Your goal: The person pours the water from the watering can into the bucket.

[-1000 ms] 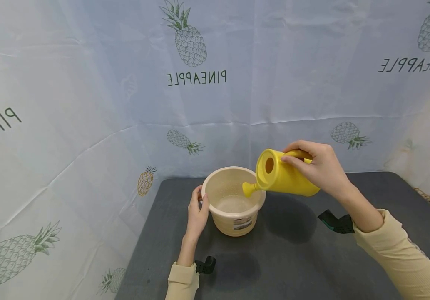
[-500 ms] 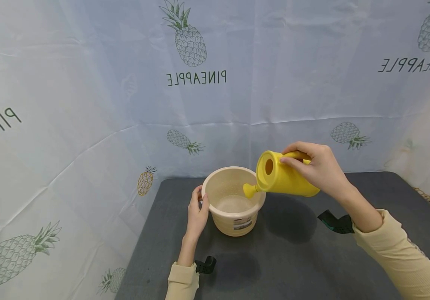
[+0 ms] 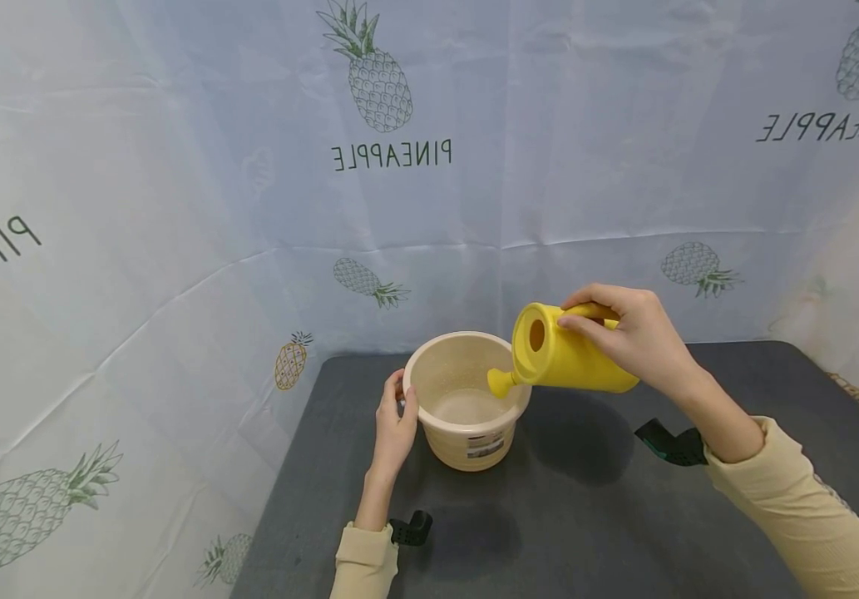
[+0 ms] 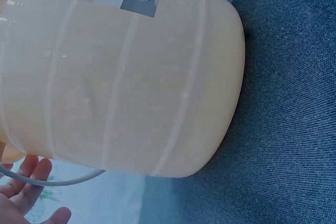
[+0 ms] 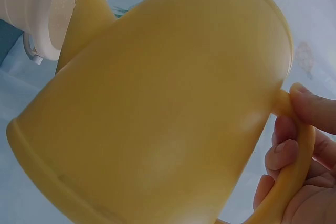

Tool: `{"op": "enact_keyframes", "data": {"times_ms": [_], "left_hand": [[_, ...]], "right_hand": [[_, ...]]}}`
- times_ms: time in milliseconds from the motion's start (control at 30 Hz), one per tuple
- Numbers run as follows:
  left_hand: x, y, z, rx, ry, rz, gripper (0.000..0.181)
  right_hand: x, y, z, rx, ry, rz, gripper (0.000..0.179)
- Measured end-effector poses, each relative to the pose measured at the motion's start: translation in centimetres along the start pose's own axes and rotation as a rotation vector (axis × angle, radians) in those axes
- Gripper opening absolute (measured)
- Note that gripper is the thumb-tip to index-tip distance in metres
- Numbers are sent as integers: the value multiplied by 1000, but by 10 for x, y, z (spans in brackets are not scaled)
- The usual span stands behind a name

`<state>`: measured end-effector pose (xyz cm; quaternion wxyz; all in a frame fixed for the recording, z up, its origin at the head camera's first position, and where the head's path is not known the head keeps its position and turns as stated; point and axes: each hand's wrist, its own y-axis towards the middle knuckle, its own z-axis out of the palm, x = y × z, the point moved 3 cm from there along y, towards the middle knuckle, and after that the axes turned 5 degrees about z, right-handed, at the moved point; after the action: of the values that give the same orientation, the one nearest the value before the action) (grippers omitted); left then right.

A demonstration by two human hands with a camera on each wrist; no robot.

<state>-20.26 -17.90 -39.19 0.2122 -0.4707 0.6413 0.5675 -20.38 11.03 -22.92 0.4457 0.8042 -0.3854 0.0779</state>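
A cream plastic bucket (image 3: 466, 453) with a label stands upright on the dark tabletop. My left hand (image 3: 397, 420) holds it at the left side of the rim; in the left wrist view its fingers (image 4: 39, 170) lie by the bucket wall and a thin grey bail handle (image 4: 52, 183). My right hand (image 3: 631, 333) grips the handle of a yellow watering can (image 3: 579, 358), fingers curled round that handle (image 5: 302, 166) in the right wrist view. Tipped toward the bucket, the can has its round spout head (image 3: 501, 383) over the bucket's opening. Shallow water appears at the bucket's bottom.
The dark tabletop (image 3: 586, 532) reaches back to a pale curtain (image 3: 586, 166) printed with pineapples, which also hangs along the left and right sides. Black straps (image 3: 412, 528) sit at the wrists.
The watering can and my right hand have dipped very slightly, the spout head sinking a little lower over the bucket. My left hand and the bucket stay in place.
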Motion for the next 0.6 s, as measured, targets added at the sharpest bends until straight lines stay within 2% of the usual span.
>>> {"op": "enact_keyframes", "data": {"times_ms": [600], "left_hand": [[1,1,0,9,-14,-1,40]], "right_hand": [[2,3,3,10,-15,-24,13]]}}
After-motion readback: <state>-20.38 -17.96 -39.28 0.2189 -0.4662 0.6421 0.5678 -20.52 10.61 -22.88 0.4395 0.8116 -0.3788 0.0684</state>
